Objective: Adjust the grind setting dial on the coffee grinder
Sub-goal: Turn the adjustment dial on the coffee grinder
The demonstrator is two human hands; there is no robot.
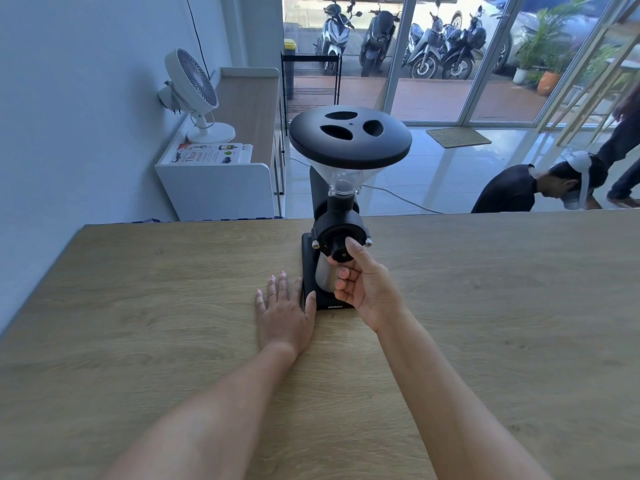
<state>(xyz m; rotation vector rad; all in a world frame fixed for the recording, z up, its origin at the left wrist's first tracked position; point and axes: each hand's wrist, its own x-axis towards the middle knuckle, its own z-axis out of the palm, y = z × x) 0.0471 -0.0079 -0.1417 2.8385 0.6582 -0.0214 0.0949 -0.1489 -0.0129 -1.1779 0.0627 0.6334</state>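
A black coffee grinder (337, 216) stands near the far edge of the wooden table (138, 323), with a clear hopper under a wide black lid (349, 136). Its round grind dial (337, 249) faces me on the front. My right hand (363, 289) pinches the dial's knob between thumb and forefinger, covering its right side and part of the steel cup (327, 277) below. My left hand (284, 306) lies flat on the table, fingers spread, its thumb touching the left edge of the grinder's base (330, 304).
Beyond the table's far edge a person (540, 188) bends low at the right. A white cabinet (221, 181) with a fan (194, 95) stands at the back left. A cable (398, 195) runs behind the grinder.
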